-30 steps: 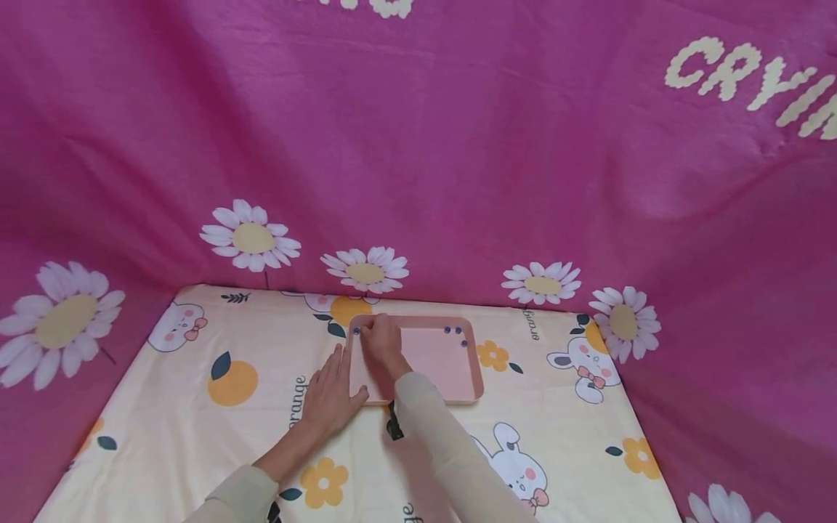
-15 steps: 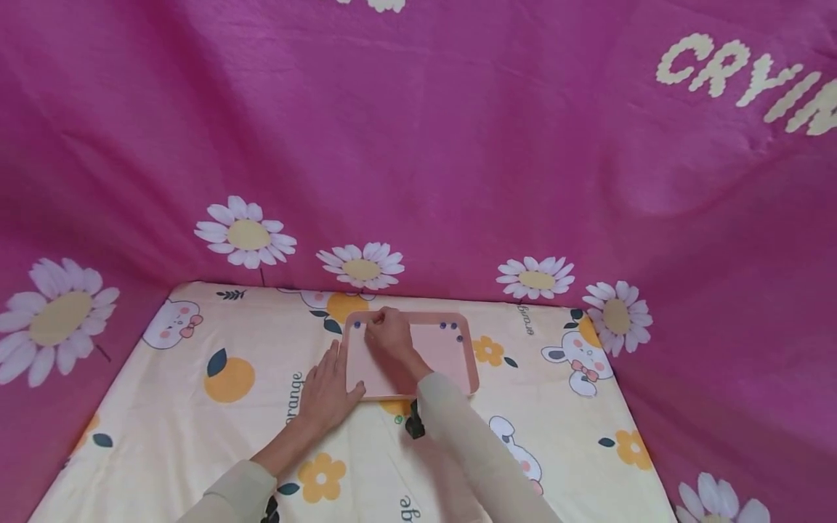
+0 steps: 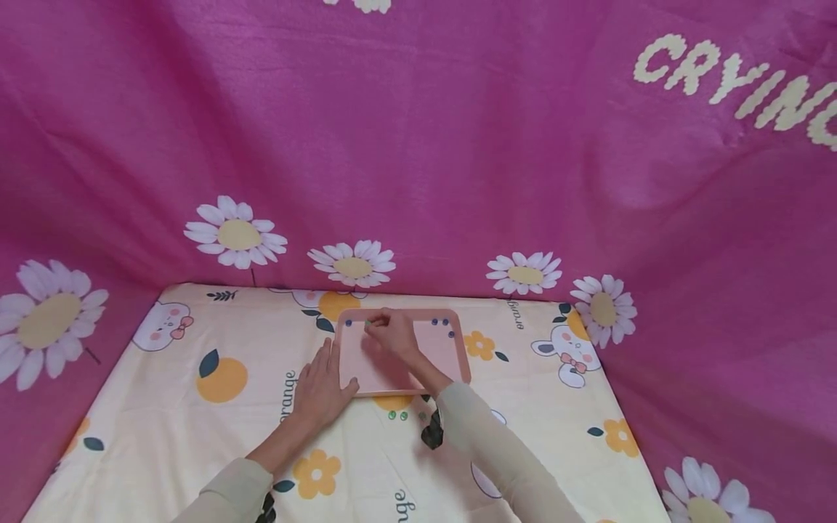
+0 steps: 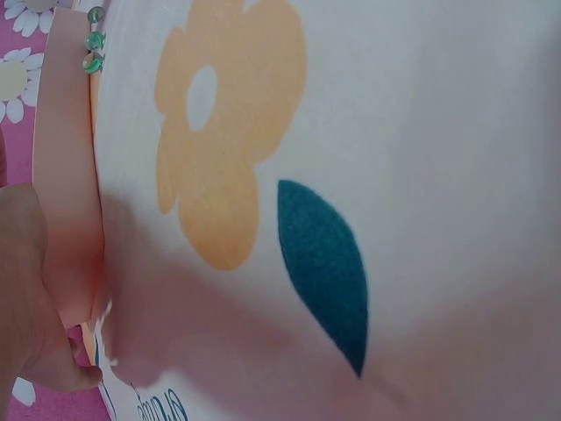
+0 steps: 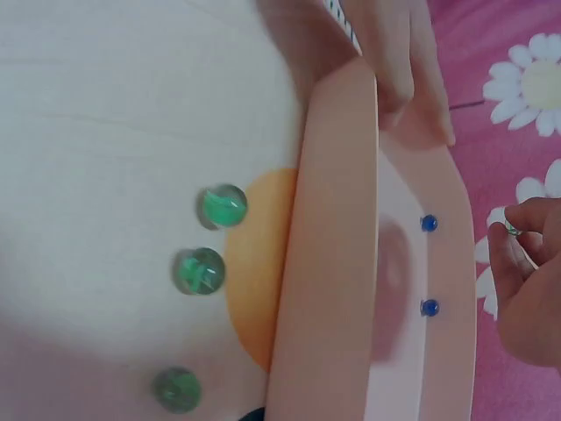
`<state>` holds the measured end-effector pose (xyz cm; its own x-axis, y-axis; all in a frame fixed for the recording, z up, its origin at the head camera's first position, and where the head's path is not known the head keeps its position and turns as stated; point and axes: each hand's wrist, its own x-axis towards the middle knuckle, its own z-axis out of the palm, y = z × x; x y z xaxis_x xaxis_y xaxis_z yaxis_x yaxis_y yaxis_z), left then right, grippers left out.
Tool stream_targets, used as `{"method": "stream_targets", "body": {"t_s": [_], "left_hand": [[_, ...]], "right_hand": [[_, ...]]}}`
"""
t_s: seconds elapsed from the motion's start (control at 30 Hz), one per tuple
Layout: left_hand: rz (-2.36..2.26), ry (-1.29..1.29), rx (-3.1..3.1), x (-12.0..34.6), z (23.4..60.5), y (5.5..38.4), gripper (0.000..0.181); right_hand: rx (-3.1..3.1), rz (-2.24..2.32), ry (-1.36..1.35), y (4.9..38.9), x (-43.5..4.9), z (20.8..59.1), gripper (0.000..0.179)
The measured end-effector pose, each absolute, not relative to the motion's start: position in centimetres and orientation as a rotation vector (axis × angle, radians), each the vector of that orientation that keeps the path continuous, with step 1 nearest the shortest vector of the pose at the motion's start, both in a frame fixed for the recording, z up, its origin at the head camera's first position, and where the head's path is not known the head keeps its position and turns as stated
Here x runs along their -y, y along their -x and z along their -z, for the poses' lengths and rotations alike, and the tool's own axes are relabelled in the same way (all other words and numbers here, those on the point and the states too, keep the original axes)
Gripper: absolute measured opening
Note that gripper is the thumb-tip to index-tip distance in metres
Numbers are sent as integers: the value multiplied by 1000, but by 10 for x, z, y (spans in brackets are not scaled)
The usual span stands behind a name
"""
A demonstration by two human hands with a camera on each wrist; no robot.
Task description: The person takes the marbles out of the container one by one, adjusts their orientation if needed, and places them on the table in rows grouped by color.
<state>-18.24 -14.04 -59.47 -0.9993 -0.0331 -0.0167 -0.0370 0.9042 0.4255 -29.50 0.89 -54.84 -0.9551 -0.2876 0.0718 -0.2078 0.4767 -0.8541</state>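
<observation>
In the head view my right hand [image 3: 394, 334] is over the far left part of a pink tray [image 3: 464, 363]. Thumb and index finger pinch a small green glass marble [image 5: 513, 231]. My left hand [image 3: 322, 385] lies at the tray's near left corner, fingers stretched along the left side and thumb at the front rim. A blue marble [image 3: 349, 323] sits in the far left corner. Three more blue marbles [image 3: 434, 322] are grouped in the far right corner. The right wrist view shows another blue marble [image 5: 429, 307] along the far wall, hidden in the head view.
Three green marbles [image 5: 200, 270] lie on the printed cloth [image 3: 353, 465] just in front of the tray. A pink curtain [image 3: 418, 145] with daisies stands behind and at both sides of the table. Dark wrist devices [image 3: 432, 432] hang beneath the sleeves.
My right hand has drawn slightly away from the far left corner, and a green marble now shows at its fingertips. The right forearm shifted rightward, uncovering green marbles on the cloth. My left hand stays put.
</observation>
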Motion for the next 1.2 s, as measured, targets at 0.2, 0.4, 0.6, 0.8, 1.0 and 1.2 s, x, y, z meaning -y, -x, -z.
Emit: {"method": "stream_targets", "body": {"t_s": [0.2,0.4,0.6,0.8,1.0,1.2], "left_hand": [[-670,68,-3062,140,594,182,93],[-673,65,-3071,139,595,181,92],[-669,57,-3071,140,594,182,91],[-675,51,-3069,141,594,183,91],[-689,54,-3076,142,595,183,91],[-709,54,-3068,141,594,183,91]], "right_hand": [[-2544,1540,405,271,-18,540,9],[-2485,1603,443,242,-31,540,10],[-2418,1612,477,217,-44,541,9],[-2380,1585,543,198,-52,547,6],[-2430,1453,589,182,-56,552,8],[-2578,1278,670,174,-58,560,6]]}}
